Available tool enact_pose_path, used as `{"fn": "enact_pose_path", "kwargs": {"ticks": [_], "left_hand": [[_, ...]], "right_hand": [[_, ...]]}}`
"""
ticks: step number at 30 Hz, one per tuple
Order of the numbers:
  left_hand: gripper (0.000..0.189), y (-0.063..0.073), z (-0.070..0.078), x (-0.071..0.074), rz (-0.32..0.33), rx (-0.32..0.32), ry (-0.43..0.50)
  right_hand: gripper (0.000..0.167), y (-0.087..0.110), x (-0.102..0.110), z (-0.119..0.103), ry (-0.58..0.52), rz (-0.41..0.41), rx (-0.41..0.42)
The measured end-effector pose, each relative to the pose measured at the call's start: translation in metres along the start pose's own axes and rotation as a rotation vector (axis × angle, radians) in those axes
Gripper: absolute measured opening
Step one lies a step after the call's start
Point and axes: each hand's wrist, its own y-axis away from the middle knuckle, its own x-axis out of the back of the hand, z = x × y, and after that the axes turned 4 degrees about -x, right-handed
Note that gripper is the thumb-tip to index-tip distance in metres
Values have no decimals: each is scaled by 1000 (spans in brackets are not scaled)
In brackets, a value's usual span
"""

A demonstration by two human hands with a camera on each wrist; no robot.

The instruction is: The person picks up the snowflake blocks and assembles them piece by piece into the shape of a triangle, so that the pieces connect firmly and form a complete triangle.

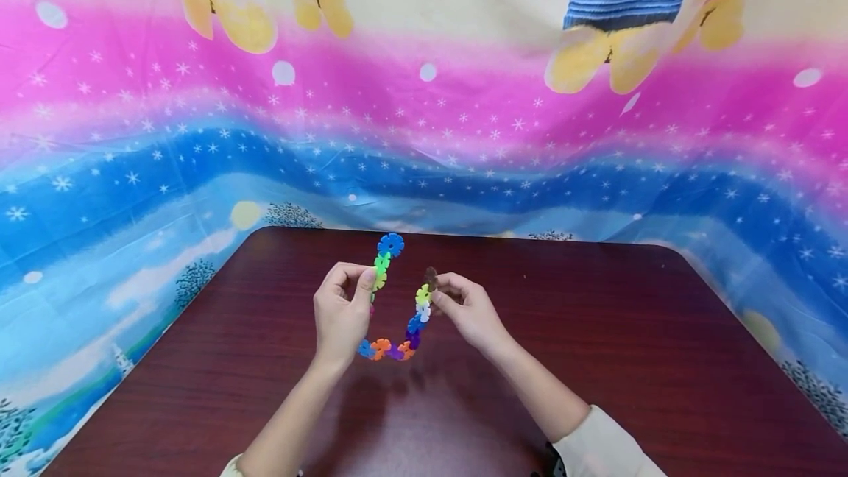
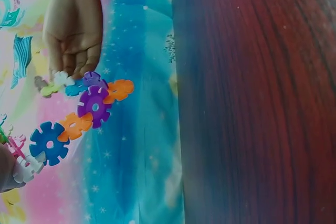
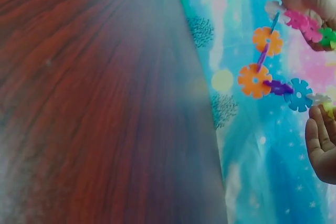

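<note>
A chain of interlocking plastic snowflake discs [image 1: 380, 350] hangs in a U between the two hands, raised over the table. My left hand [image 1: 341, 311] pinches its left side by the green discs [image 1: 380, 269], with a blue disc [image 1: 391, 244] sticking up at that end. At the other end, the fingertips of my right hand [image 1: 470, 311] pinch the chain by a brown disc [image 1: 430, 277] and a yellow-green disc [image 1: 422, 294]. Orange discs [image 3: 255, 81], purple discs [image 2: 94, 107] and blue discs [image 2: 49, 144] make up the sagging middle. Pink discs [image 3: 297, 19] lie partly behind the left fingers.
Beneath the hands is a dark red-brown wooden table [image 1: 596, 330] with rounded far corners. A colourful curtain [image 1: 424, 116] with snowflakes and cartoon bears hangs around its back and sides. A pale sleeve [image 1: 606, 447] covers the right forearm.
</note>
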Motion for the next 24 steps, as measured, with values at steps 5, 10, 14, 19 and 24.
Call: {"fn": "enact_pose_path", "kwargs": {"ticks": [5, 10, 14, 19, 24], "left_hand": [[8, 0, 20, -4, -27, -7, -32], [6, 1, 30, -6, -49, -19, -49], [6, 1, 31, -8, -64, -14, -50], [6, 2, 33, -9, -77, 5, -48], [7, 3, 32, -9, -91, 18, -42]], "right_hand": [[17, 0, -3, -7, -4, -17, 43], [16, 0, -4, -14, 11, -20, 58], [15, 0, -5, -17, 32, -19, 75], [14, -1, -5, -20, 50, -30, 78], [13, -2, -6, -22, 29, -49, 79]]}}
